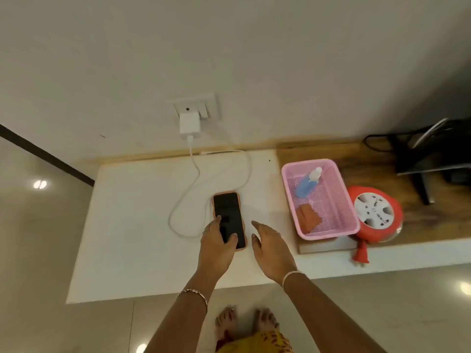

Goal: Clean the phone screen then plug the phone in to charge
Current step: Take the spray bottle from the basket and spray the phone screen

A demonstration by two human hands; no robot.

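Note:
A black-screened phone [227,212] in an orange case lies face up on the white table [132,225]. My left hand [218,243] grips its near end, thumb and fingers on either side. My right hand [270,243] hovers just right of the phone, fingers apart, holding nothing. A white charger [189,124] sits in the wall socket [196,105]; its white cable [184,200] loops over the table and reaches behind the phone's far end. A pink basket [339,225] to the right holds a blue spray bottle [307,183] and a folded orange-brown cloth [307,217].
A red and white extension cord reel [374,212] stands right of the basket on a wooden board [369,159]. A dark monitor stand and cables [428,154] fill the far right corner. My bare feet [246,322] are on the tiled floor below the table edge.

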